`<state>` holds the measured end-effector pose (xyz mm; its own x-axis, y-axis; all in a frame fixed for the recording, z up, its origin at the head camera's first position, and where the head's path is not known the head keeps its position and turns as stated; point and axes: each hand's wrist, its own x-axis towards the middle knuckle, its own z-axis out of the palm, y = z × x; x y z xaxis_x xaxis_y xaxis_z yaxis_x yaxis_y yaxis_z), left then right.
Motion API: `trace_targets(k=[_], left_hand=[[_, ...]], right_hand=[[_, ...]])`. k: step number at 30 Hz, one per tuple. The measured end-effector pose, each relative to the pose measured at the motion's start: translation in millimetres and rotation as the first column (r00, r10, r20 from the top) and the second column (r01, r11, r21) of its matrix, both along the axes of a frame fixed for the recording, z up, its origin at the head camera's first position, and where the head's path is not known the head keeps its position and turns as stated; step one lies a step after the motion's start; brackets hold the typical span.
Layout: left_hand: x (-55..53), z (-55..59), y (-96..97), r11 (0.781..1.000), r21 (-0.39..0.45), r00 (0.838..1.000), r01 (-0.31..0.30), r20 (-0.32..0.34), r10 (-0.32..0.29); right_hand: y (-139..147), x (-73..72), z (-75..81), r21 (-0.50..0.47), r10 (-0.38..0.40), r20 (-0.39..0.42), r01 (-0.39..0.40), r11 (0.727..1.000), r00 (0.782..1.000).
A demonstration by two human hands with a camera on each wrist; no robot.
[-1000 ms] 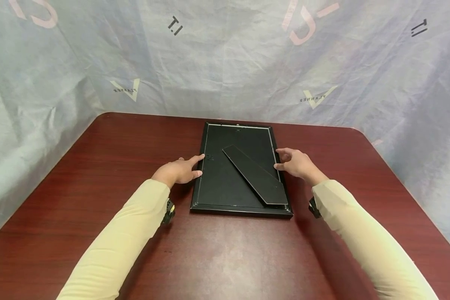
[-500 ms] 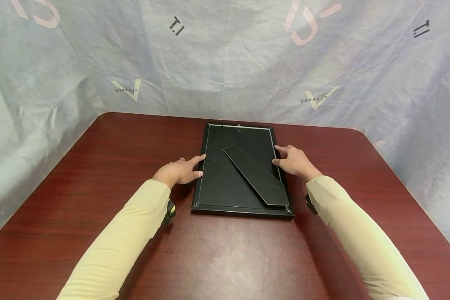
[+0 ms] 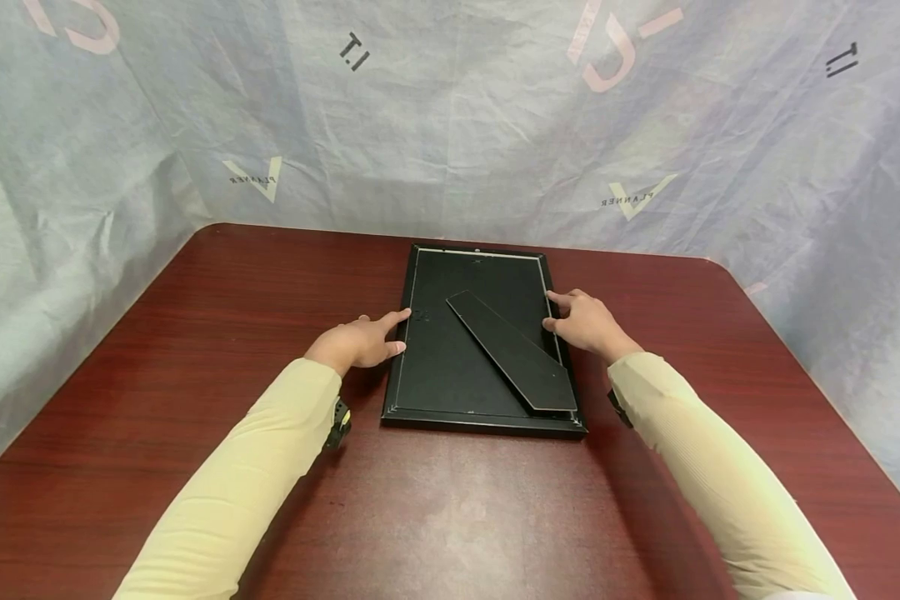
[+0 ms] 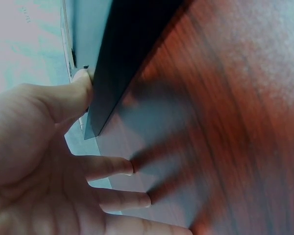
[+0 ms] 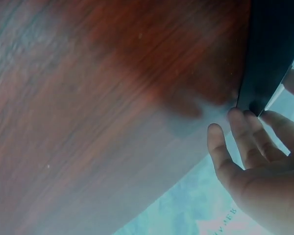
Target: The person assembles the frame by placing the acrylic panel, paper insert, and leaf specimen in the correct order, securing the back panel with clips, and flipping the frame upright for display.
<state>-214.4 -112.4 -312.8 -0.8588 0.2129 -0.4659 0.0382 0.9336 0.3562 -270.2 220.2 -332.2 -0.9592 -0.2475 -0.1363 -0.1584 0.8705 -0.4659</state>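
Observation:
A black picture frame (image 3: 438,367) lies face down on the table in the head view, its back upward. Slanting across that back is its black stand leg (image 3: 513,354), which reaches toward the near right corner. My left hand (image 3: 356,340) rests thumb and index finger on the frame's left edge. In the left wrist view its other fingers (image 4: 120,198) stretch down beside the frame to the table. At the opposite edge is my right hand (image 3: 591,325), thumb and index finger on top. The right wrist view shows more fingertips right at the frame's outer side (image 5: 267,54).
The dark red wooden table (image 3: 450,517) has rounded far corners. Behind it and along both sides hangs a pale printed fabric sheet (image 3: 435,125). Each wrist wears a dark strap, such as the left wrist strap (image 3: 337,423).
My right hand has shifted slightly up and left along the frame's right edge, its fingers further onto the border. The left hand and the frame look unmoved.

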Motion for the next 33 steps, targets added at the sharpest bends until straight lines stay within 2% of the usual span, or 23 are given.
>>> trace_targets(k=[6, 14, 23, 33], left_hand=[[-0.2, 0.0, 0.5, 1.000, -0.006, 1.000, 0.001, 0.006, -0.001], [-1.3, -1.9, 0.5, 1.000, 0.000, 1.000, 0.000, -0.009, 0.000], [-1.3, -2.1, 0.2, 1.000, 0.003, 1.000, 0.002, -0.011, -0.002], [-0.2, -1.5, -0.2, 1.000, 0.002, 1.000, 0.000, -0.017, 0.000]], right_hand=[[-0.6, -0.8, 1.5, -0.019, -0.010, 0.033, 0.011, 1.000, 0.999], [-4.4, -2.3, 6.8, 0.058, 0.016, 0.027, -0.018, 0.998, 0.999], [-2.9, -3.2, 6.9, 0.017, -0.013, 0.063, 0.012, 1.000, 0.998], [-2.9, -3.4, 7.5, 0.048, 0.023, 0.041, -0.025, 0.999, 0.999]])
